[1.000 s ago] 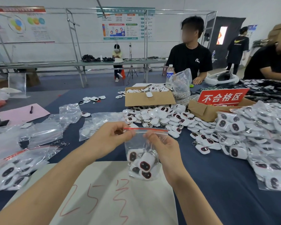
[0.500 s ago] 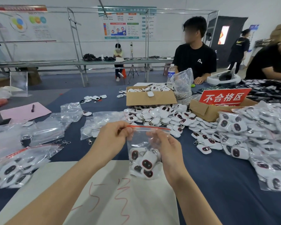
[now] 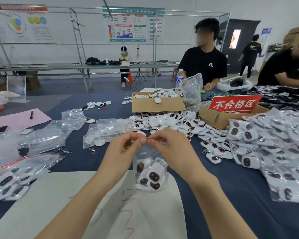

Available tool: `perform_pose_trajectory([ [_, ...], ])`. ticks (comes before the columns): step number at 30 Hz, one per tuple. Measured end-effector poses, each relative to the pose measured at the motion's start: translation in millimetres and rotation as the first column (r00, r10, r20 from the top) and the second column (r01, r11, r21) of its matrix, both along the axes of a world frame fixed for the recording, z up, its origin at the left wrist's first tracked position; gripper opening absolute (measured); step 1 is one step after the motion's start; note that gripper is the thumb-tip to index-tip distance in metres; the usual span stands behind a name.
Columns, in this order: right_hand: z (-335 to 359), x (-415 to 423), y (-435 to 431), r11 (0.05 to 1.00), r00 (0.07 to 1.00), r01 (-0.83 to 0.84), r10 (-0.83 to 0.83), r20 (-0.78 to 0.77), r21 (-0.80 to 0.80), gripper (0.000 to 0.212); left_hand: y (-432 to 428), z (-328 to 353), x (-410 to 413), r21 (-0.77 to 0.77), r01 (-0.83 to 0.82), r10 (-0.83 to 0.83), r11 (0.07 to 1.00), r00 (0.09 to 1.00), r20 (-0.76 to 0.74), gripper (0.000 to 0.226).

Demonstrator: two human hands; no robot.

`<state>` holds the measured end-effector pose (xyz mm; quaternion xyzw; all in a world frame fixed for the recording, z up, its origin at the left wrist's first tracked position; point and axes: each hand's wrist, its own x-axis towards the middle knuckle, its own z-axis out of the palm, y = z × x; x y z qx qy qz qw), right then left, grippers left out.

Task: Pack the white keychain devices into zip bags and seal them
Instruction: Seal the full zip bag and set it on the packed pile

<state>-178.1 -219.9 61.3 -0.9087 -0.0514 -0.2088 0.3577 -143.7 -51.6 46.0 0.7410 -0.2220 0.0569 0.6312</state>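
Head view: both hands, left (image 3: 126, 149) and right (image 3: 169, 147), pinch the bag's (image 3: 150, 171) red zip strip (image 3: 155, 139), which runs left-right between fingertips meeting mid-strip, above the table's near edge.

Bright, even indoor light, we read it as coming from overhead; shadows soft, barely there. White wall (image 3: 179, 6) close to washed out. We mark glare patches on the empty plastic bags (image 3: 47, 140). Strong wide-angle bend: frame posts (image 3: 78, 47) lean and curve, edges stretch. Sharpest part for us is the zip bag (image 3: 150, 169) at centre; posters (image 3: 133, 26) at the back soft, text unreadable, person at the right edge (image 3: 286, 66) smeared
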Motion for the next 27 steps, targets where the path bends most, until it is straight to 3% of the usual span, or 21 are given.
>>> perform_pose_trajectory([
  [4,-5.1,2.3,5.7,0.954,0.997,0.072,-0.068,0.023,-0.29,0.031,-7.1,-5.0,0.7,-0.047,-0.107,0.107,0.993,0.994,-0.005,0.01],
  [6,-7.8,1.4,6.3,0.933,0.995,0.097,-0.093,0.028,-0.347,0.036,-6.9,-6.2,0.3,-0.029,-0.137,0.138,0.99,0.99,0.022,0.011],
  [10,-10.3,-2.6,3.3,0.929,0.993,0.121,-0.108,0.057,-0.349,0.034,-4.7,-7.3,-1.6,-0.008,-0.172,0.172,0.985,0.984,0.052,0.017],
  [13,-14.0,-6.9,0.9,0.932,0.996,0.087,-0.07,0.062,-0.353,0.016,-1.1,-7.9,-1.3,0.0,-0.188,0.188,0.982,0.981,0.052,0.02],
  [21,-17.9,-6.3,-3.5,0.932,0.977,0.213,-0.192,0.097,-0.293,0.021,7.0,-9.7,-0.8,0.025,-0.183,0.18,0.983,0.979,0.091,0.026],
  [25,-21.2,-7.6,-8.3,0.967,0.991,0.127,-0.111,0.081,-0.221,0.008,13.8,-9.2,2.5,0.065,-0.192,0.185,0.979,0.978,0.098,0.028],
  [27,-25.8,-8.8,-11.4,0.948,0.99,0.125,-0.102,0.093,-0.291,0.019,17.0,-10.0,4.7,0.067,-0.22,0.213,0.973,0.972,0.098,0.024],
])
